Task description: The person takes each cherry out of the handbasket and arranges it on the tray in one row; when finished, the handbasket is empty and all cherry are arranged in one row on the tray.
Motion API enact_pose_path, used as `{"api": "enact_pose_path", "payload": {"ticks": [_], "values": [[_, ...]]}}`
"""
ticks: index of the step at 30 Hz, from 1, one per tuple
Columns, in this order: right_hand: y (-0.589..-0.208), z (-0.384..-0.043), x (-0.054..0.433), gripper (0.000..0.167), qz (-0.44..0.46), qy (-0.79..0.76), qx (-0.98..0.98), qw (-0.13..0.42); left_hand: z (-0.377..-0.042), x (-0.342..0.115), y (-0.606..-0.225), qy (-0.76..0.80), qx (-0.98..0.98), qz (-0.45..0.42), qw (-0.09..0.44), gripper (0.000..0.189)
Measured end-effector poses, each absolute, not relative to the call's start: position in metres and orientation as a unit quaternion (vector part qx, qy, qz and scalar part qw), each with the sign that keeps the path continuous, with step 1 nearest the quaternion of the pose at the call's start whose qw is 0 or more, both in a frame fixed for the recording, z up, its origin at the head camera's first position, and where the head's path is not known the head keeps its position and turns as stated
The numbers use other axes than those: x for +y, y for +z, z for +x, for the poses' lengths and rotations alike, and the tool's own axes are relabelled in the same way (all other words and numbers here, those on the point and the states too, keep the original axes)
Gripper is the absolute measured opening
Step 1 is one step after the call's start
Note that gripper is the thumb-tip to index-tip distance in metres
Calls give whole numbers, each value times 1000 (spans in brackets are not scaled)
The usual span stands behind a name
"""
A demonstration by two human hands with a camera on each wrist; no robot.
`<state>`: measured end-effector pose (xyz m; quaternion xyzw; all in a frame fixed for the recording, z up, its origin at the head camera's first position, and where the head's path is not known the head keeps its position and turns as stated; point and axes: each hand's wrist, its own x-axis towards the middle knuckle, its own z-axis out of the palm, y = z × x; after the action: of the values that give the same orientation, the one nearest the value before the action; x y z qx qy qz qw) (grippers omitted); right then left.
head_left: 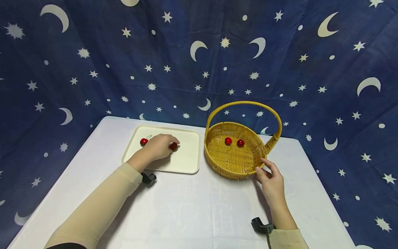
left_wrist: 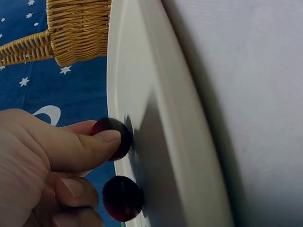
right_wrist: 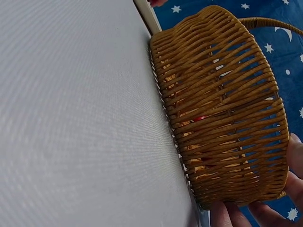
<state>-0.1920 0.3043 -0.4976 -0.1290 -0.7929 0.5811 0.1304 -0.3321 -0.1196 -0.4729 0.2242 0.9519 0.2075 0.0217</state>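
Note:
Over the cream tray [head_left: 186,162], my left hand [head_left: 159,147] pinches a dark red cherry [head_left: 173,146] between thumb and fingers. The left wrist view shows the thumb across this cherry [left_wrist: 118,142], and a second cherry [left_wrist: 122,198] just below it. To the left of that hand, a red cherry [head_left: 144,141] with a stem lies on the tray. My right hand [head_left: 273,186] holds the near right rim of a wicker basket [head_left: 217,167], thumb and fingers on its edge. Inside the basket rest two red cherries, one on the left [head_left: 228,141] and one on the right [head_left: 240,143].
The basket's tall handle [head_left: 245,102] arches above it. A white cloth covers the table [head_left: 186,214]. Behind hangs a dark blue curtain [head_left: 174,45] with moons and stars, close to the tray and basket.

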Motion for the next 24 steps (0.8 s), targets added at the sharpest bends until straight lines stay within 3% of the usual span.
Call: {"api": "enact_pose_path", "payload": {"ticks": [12,19,24], "values": [[-499,-193,305,48,-121,581,-794,133,-319,-102,-454,251,936,247,7,50],[-499,-194,306,48,-124,579,-795,132,-298,-63,-431,290,899,326,-31,43],[-499,-193,307,48,-129,580,-793,133,-290,-28,-417,329,876,351,-22,38]]}}
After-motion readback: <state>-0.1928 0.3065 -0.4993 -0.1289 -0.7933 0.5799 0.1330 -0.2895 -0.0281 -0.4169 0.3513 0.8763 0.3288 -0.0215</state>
